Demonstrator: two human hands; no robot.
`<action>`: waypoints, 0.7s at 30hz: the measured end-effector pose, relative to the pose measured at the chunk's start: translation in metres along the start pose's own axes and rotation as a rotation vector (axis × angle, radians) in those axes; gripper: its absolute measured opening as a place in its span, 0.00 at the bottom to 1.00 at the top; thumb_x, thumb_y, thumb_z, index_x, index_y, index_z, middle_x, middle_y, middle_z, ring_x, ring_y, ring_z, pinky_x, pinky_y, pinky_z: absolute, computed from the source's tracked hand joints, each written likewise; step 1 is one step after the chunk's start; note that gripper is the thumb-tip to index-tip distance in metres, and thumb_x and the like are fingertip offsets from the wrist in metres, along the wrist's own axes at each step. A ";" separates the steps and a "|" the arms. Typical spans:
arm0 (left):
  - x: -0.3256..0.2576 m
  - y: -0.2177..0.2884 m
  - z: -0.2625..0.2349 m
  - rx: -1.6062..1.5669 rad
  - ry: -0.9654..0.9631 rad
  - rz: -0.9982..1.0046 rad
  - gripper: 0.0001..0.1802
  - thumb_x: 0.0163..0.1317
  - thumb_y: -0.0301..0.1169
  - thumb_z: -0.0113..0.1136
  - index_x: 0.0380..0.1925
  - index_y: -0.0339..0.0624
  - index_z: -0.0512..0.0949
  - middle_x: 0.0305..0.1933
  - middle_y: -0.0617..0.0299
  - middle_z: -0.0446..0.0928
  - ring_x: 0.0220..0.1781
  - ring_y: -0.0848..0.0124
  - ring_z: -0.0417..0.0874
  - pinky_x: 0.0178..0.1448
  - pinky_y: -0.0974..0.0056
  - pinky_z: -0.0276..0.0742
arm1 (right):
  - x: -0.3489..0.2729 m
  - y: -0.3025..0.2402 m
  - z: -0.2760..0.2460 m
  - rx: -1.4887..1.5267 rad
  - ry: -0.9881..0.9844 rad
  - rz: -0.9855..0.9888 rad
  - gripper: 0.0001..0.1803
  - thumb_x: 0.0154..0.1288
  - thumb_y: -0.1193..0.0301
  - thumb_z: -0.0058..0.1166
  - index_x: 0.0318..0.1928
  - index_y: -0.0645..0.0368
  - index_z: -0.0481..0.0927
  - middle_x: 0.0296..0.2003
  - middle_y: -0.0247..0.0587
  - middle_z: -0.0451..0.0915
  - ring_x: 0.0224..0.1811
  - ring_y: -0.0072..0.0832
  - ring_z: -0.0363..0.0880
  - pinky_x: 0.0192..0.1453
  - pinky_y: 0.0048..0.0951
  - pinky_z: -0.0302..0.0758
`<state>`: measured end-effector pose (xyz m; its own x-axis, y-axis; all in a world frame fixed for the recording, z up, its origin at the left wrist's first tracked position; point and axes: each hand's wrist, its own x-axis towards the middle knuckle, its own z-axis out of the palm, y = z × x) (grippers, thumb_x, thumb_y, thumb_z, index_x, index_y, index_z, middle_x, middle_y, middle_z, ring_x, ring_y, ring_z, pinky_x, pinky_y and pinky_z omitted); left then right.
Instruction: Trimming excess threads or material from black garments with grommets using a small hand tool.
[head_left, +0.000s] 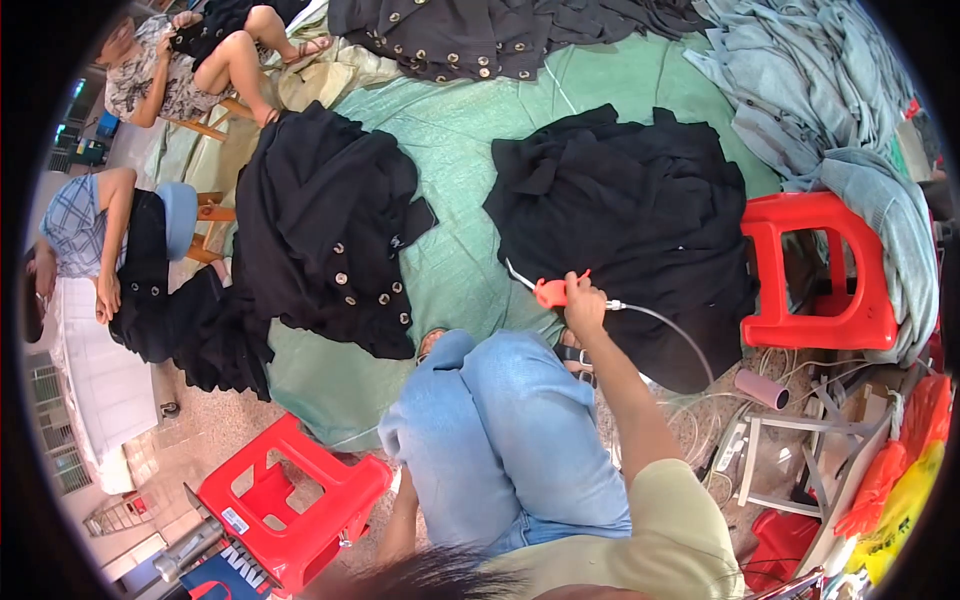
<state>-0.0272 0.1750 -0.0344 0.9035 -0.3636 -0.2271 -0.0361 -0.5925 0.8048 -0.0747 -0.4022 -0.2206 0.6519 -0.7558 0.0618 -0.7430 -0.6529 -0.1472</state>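
Note:
My right hand (584, 303) is closed round a red air blow gun (550, 292) whose thin bent nozzle points up and to the left. A clear hose (672, 325) runs from its back end down to the right. The nozzle tip is close to the left edge of a pile of black garments (620, 200) on the ground sheet. Beside my left thigh, my left forearm (400, 515) reaches down, and its hand is hidden behind the jeans. A second heap of black garments (325, 220) with shiny round buttons lies to the left.
A green ground sheet (460, 200) lies under the garments. Red plastic stools (870, 285) stand at right and lower left. Grey-blue garments (820, 90) are heaped at far right. Two people sit at left handling dark cloth. A pink cylinder (762, 389) lies near loose hoses.

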 end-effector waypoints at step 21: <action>0.102 0.355 0.254 -0.209 -0.490 0.666 0.25 0.55 0.37 0.63 0.52 0.42 0.72 0.49 0.49 0.77 0.52 0.54 0.78 0.54 0.56 0.73 | -0.039 0.004 -0.511 1.245 0.176 -0.128 0.31 0.53 0.83 0.46 0.62 0.63 0.65 0.35 0.33 0.75 0.40 0.21 0.74 0.54 0.23 0.67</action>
<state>-0.0566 -0.2554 0.0891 0.4330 -0.8877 0.1566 -0.3715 -0.0175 0.9283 -0.1801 -0.4010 0.2808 0.6085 -0.7496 0.2605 0.0319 -0.3049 -0.9519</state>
